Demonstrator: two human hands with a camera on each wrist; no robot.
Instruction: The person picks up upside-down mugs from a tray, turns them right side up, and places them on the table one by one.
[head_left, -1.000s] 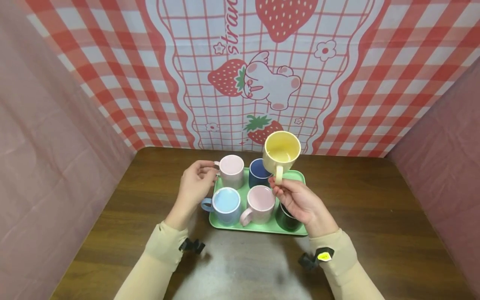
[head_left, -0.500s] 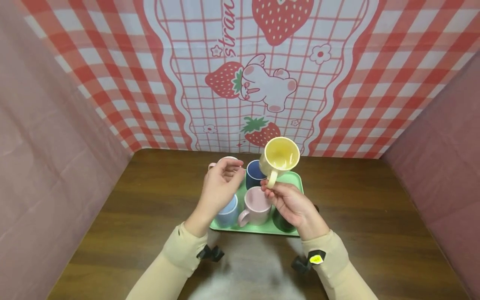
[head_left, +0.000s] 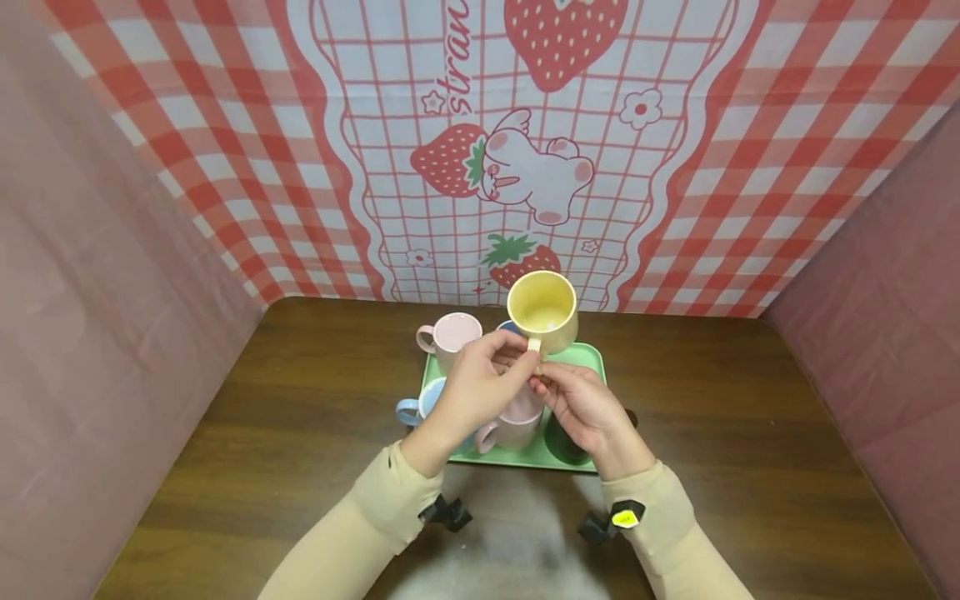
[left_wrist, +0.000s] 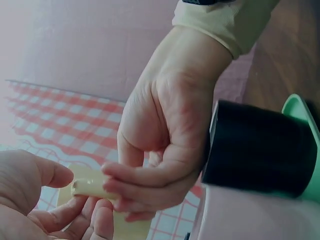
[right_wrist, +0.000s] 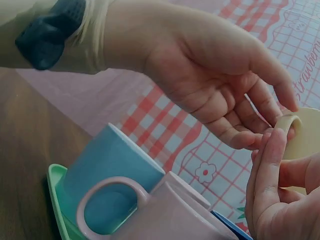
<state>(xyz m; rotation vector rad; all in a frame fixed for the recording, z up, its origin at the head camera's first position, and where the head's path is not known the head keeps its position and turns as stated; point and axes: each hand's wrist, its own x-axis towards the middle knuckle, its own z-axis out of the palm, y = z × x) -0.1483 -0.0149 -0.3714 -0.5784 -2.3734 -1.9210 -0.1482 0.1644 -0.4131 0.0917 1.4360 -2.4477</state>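
Observation:
A yellow mug is held up above the back of the green tray, its mouth facing the head camera and its handle downward. My right hand pinches the low end of the handle. From the left, my left hand holds the same handle between thumb and fingers, as the right wrist view shows with the left hand and the mug. In the left wrist view the right hand's fingers lie across the handle. The hands partly cover the mugs below.
On the green tray stand a pink mug at back left, a dark blue mug, a light blue mug, a front pink mug and a dark green or black mug. A strawberry-print cloth hangs behind the wooden table.
My left hand has come rightward from the back-left pink mug to the yellow mug's handle. The yellow mug has shifted slightly left and turned; my right hand keeps its hold.

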